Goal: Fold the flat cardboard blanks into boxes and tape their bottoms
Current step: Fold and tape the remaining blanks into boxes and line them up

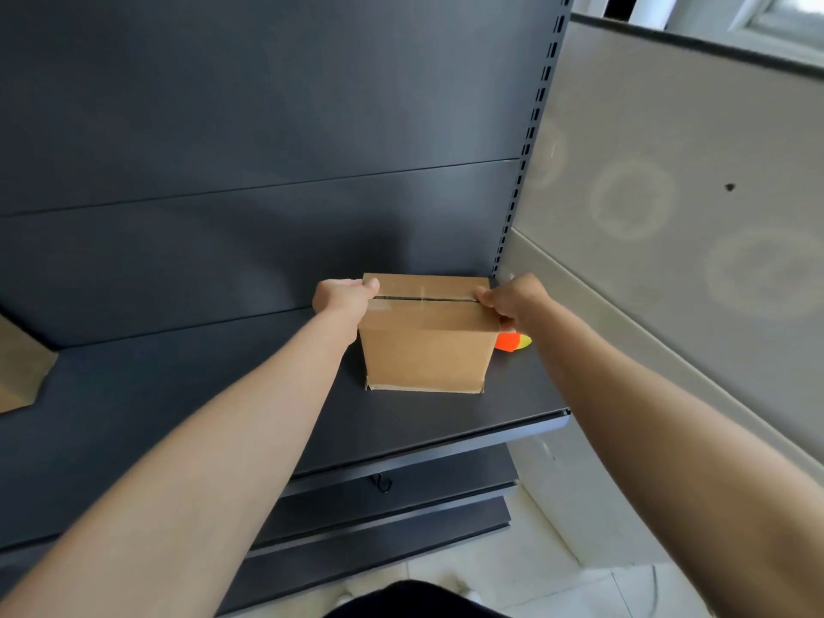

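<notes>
mid frame, on the dark metal shelf (223, 394): one brown box (426, 350), folded up, standing with its closed flaps on top. a strip of clear tape (403, 305) runs along the seam between the two flaps, left edge to right edge.

left hand (341, 301) grips the box's upper left corner, thumb lying on the top face at the tape's left end, the other fingers curled round the side and mostly hidden. right hand (512, 301) is at the right end of the seam, fingers curled and bunched, pinching the tape end down over the box's right edge.

an orange and yellow object (512, 342) peeks out just behind the box's right side, under the right wrist; cannot tell what it is. a flat cardboard blank (22, 372) lies at the far left edge of the frame.

judgement: the taping step, near its end for this box. next move likely calls for rubbing the tape ends flat down both sides, with the box steadied so it doesn't slide on the smooth shelf, then reaching for the blank.
</notes>
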Action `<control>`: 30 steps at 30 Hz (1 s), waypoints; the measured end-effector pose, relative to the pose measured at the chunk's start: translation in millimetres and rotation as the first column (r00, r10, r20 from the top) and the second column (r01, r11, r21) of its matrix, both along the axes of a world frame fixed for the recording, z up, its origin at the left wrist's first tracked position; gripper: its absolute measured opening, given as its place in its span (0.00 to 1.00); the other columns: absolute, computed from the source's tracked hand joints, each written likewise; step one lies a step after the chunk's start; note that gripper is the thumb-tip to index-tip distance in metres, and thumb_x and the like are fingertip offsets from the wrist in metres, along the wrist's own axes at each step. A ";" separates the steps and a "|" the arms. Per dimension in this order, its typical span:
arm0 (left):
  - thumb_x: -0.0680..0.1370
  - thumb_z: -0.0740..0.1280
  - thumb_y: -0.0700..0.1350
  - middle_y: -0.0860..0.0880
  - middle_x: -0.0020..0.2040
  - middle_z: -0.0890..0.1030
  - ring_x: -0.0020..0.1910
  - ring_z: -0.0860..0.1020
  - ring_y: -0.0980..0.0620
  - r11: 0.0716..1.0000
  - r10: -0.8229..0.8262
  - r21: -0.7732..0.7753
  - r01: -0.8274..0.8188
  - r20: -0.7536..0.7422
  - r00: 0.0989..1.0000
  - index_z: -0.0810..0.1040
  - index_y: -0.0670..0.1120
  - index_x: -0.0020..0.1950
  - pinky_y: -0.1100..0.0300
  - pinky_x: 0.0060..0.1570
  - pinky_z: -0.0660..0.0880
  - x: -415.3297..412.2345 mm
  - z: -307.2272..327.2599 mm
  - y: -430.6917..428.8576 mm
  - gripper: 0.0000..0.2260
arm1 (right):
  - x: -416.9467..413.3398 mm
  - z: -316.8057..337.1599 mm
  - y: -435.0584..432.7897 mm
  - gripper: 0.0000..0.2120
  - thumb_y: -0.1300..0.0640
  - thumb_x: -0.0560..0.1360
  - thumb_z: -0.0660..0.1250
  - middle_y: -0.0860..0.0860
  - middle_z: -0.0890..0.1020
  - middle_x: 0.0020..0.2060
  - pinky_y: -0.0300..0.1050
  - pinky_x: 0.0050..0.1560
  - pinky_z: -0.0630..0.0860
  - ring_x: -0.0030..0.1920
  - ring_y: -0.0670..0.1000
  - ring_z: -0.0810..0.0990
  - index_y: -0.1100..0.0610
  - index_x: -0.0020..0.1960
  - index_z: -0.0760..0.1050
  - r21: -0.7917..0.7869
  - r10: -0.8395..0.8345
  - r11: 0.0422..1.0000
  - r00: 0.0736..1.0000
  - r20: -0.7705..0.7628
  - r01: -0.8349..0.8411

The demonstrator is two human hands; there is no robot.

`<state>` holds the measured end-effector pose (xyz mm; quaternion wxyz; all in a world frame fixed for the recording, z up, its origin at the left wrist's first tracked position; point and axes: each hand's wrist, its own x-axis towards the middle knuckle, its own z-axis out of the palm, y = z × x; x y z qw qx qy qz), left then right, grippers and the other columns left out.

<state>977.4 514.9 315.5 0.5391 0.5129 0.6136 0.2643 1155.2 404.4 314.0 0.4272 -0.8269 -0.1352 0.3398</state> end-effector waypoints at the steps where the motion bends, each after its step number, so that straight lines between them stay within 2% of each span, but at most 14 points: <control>1: 0.74 0.72 0.44 0.45 0.60 0.79 0.55 0.78 0.46 1.000 -0.011 -0.007 0.011 0.006 1.000 0.78 0.43 0.62 0.58 0.50 0.74 -1.4 0.0 1.0 0.17 | -0.5 -0.4 0.0 0.15 0.56 0.73 0.73 0.58 0.79 0.47 0.59 0.50 0.80 0.47 0.59 0.82 0.58 0.38 0.67 0.001 -0.008 1.000 1.000 -0.005 0.008; 6: 0.75 0.71 0.45 0.46 0.62 0.78 0.61 0.76 0.46 0.998 -0.041 0.040 0.039 0.044 0.998 0.78 0.44 0.63 0.59 0.55 0.70 -5.1 -3.7 -2.9 0.17 | -3.2 -2.1 -2.3 0.14 0.56 0.73 0.73 0.57 0.79 0.45 0.55 0.51 0.80 0.45 0.57 0.80 0.60 0.40 0.68 0.021 -0.051 0.998 0.999 -0.011 0.051; 10: 0.76 0.70 0.48 0.46 0.64 0.77 0.63 0.74 0.47 0.997 -0.081 0.028 0.079 0.111 0.990 0.76 0.44 0.66 0.60 0.55 0.67 -9.7 -6.2 -8.0 0.20 | -9.8 -1.3 -8.2 0.18 0.52 0.73 0.73 0.57 0.79 0.48 0.52 0.50 0.80 0.44 0.56 0.80 0.62 0.54 0.71 0.031 -0.076 0.997 0.996 -0.036 0.077; 12: 0.76 0.70 0.48 0.46 0.65 0.76 0.64 0.73 0.46 0.993 -0.119 -0.009 0.121 0.114 0.986 0.73 0.43 0.68 0.57 0.60 0.68 -12.5 -4.0 -9.4 0.22 | -12.6 -0.1 -12.3 0.17 0.52 0.74 0.72 0.56 0.79 0.48 0.51 0.46 0.81 0.43 0.55 0.80 0.60 0.56 0.71 0.040 -0.075 0.996 0.995 -0.061 0.077; 15: 0.75 0.71 0.46 0.45 0.63 0.77 0.61 0.76 0.45 0.987 -0.148 -0.044 0.155 0.145 0.978 0.74 0.42 0.67 0.52 0.63 0.72 -19.9 -0.2 -3.6 0.22 | -16.7 6.3 -12.7 0.10 0.55 0.76 0.68 0.57 0.79 0.46 0.49 0.37 0.79 0.37 0.54 0.78 0.60 0.53 0.72 0.079 -0.095 0.991 0.987 -0.129 0.106; 17: 0.75 0.71 0.50 0.47 0.56 0.80 0.54 0.78 0.48 0.991 -0.119 -0.037 0.128 0.190 0.974 0.78 0.43 0.59 0.54 0.55 0.75 -26.3 1.7 3.1 0.16 | -21.3 12.9 -7.5 0.09 0.53 0.76 0.66 0.57 0.78 0.42 0.48 0.35 0.78 0.32 0.55 0.76 0.59 0.45 0.74 0.111 -0.155 0.980 0.983 -0.094 0.165; 18: 0.74 0.70 0.54 0.49 0.48 0.80 0.46 0.78 0.50 0.994 -0.091 -0.041 0.101 0.206 0.974 0.79 0.44 0.49 0.58 0.47 0.75 -30.1 5.5 4.8 0.13 | -24.4 16.6 -3.5 0.12 0.51 0.76 0.65 0.57 0.78 0.39 0.47 0.33 0.77 0.30 0.55 0.75 0.60 0.40 0.74 0.126 -0.179 0.974 0.982 -0.066 0.187; 20: 0.74 0.69 0.59 0.51 0.35 0.71 0.35 0.70 0.52 0.999 -0.034 -0.034 0.043 0.221 0.975 0.68 0.47 0.34 0.60 0.36 0.68 -38.4 9.6 8.2 0.19 | -33.8 23.5 5.5 0.18 0.47 0.77 0.62 0.56 0.77 0.35 0.46 0.34 0.76 0.31 0.55 0.75 0.60 0.36 0.72 0.148 -0.205 0.967 0.979 -0.016 0.205; 22: 0.75 0.68 0.55 0.51 0.32 0.69 0.33 0.68 0.51 1.000 0.011 0.005 -0.012 0.222 0.975 0.64 0.46 0.32 0.59 0.34 0.65 -47.6 9.5 14.2 0.20 | -42.1 24.7 14.6 0.22 0.40 0.75 0.60 0.55 0.78 0.35 0.51 0.43 0.80 0.37 0.57 0.79 0.59 0.37 0.73 0.131 -0.193 0.974 0.981 0.031 0.187; 24: 0.76 0.67 0.45 0.50 0.36 0.74 0.38 0.72 0.50 0.999 -0.006 0.047 -0.004 0.212 0.977 0.71 0.46 0.35 0.60 0.35 0.68 -58.0 8.7 20.2 0.11 | -51.8 22.8 21.6 0.25 0.35 0.73 0.59 0.54 0.80 0.38 0.55 0.52 0.80 0.44 0.59 0.82 0.58 0.40 0.75 0.114 -0.162 0.981 0.986 0.045 0.156; 25: 0.75 0.66 0.40 0.50 0.41 0.77 0.42 0.74 0.50 0.998 -0.022 0.060 0.010 0.207 0.978 0.75 0.47 0.41 0.60 0.39 0.71 -63.7 8.6 22.7 0.04 | -55.8 18.8 26.1 0.26 0.34 0.73 0.60 0.55 0.81 0.42 0.55 0.54 0.79 0.46 0.59 0.82 0.58 0.43 0.76 0.116 -0.145 0.983 0.989 0.039 0.139; 26: 0.75 0.65 0.35 0.49 0.46 0.78 0.46 0.75 0.49 0.998 -0.039 0.057 0.026 0.226 0.973 0.78 0.46 0.49 0.58 0.45 0.74 -68.8 5.0 26.6 0.08 | -61.7 15.8 29.7 0.26 0.35 0.72 0.61 0.55 0.82 0.46 0.55 0.56 0.78 0.48 0.58 0.81 0.59 0.47 0.76 0.123 -0.124 0.985 0.992 0.024 0.120; 28: 0.73 0.61 0.28 0.47 0.55 0.77 0.52 0.76 0.48 0.998 -0.060 0.012 0.059 0.261 0.963 0.75 0.44 0.64 0.55 0.57 0.74 -80.5 -3.4 32.4 0.22 | -74.2 9.7 37.6 0.30 0.34 0.71 0.65 0.54 0.81 0.48 0.53 0.57 0.78 0.50 0.56 0.80 0.61 0.54 0.76 0.146 -0.100 0.984 0.994 -0.040 0.105; 30: 0.72 0.60 0.24 0.47 0.60 0.76 0.55 0.75 0.48 0.997 -0.071 0.001 0.072 0.191 0.979 0.69 0.44 0.71 0.54 0.60 0.73 -94.8 -15.9 36.9 0.29 | -89.2 7.2 42.1 0.32 0.32 0.70 0.64 0.52 0.78 0.42 0.50 0.52 0.78 0.45 0.54 0.79 0.61 0.55 0.75 0.158 -0.063 0.984 0.989 -0.135 0.084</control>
